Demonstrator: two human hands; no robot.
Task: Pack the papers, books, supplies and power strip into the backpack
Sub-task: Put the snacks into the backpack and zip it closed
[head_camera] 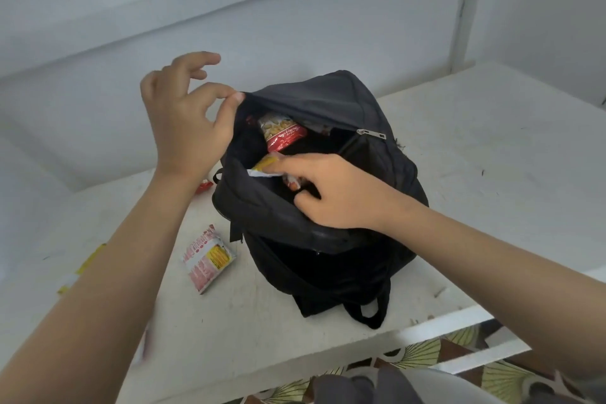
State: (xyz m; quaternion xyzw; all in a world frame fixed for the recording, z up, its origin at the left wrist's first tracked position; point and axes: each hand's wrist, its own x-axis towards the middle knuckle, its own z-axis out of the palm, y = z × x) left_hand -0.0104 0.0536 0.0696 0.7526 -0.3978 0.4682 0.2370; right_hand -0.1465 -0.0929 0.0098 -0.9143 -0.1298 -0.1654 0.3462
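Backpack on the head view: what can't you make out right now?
All in the head view:
backpack depths: dark below the red snack packet.
yellow-white packet: mostly covered by the right hand; type unclear.
red item on the table: hidden behind the left hand, which pinches the backpack's rim.
yellow strip: cut by the left forearm, blurred.
pink packet: print too small.

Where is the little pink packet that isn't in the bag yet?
In the head view, the pink packet lies on the white table, just left of the black backpack, close to its base.
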